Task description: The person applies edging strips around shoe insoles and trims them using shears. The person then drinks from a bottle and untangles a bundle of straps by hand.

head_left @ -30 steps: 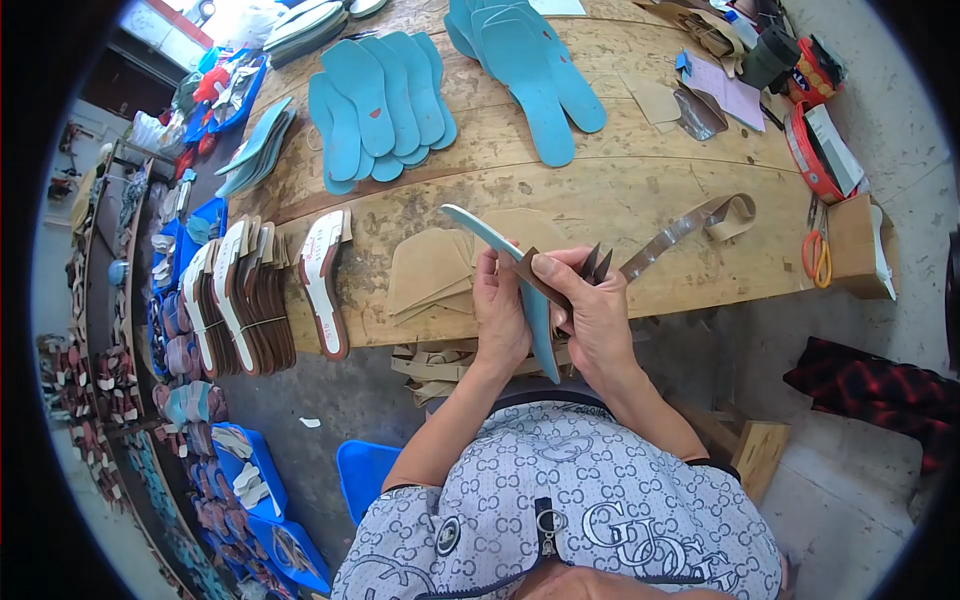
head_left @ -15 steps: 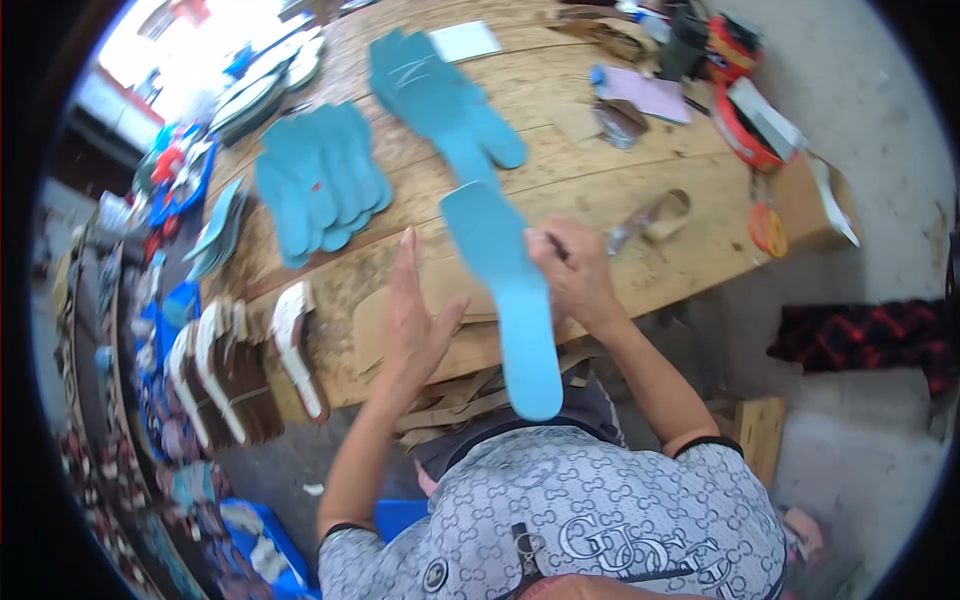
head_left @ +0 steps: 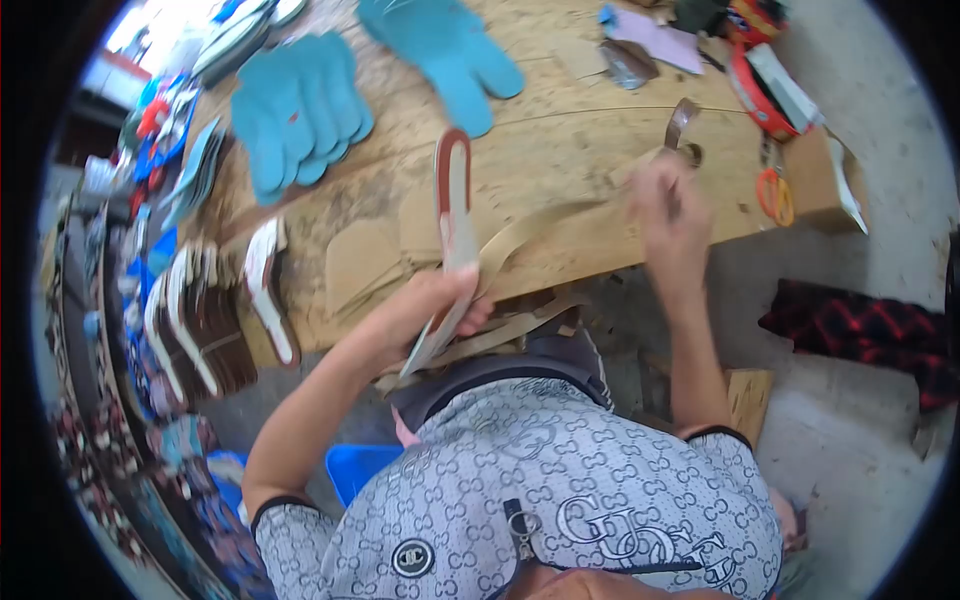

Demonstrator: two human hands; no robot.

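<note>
My left hand (head_left: 445, 300) is closed around a shoe insole (head_left: 457, 195), held upright nearly edge-on over the table's front edge. The side in view is white with a reddish-brown border. From beside that hand, a tan strip (head_left: 540, 225) curves across to my right hand (head_left: 672, 215), whose curled, slightly blurred fingers are closed at its far end. Just beyond the right hand lies a shiny brown curled strap piece (head_left: 682, 122). Tan flat pieces (head_left: 365, 260) lie on the table to the left of the insole.
Teal insoles (head_left: 300, 110) lie fanned out on the wooden table (head_left: 560, 150), with another teal group (head_left: 440, 60) farther back. White-and-brown insoles (head_left: 190, 320) stand bundled at the left edge. Orange-handled scissors (head_left: 773, 195) hang by a cardboard box (head_left: 825, 185) at right.
The teal insole has passed from my right hand to my left and been turned so its brown-and-white side shows. My right hand has moved right, and a tan strip now stretches between the hands.
</note>
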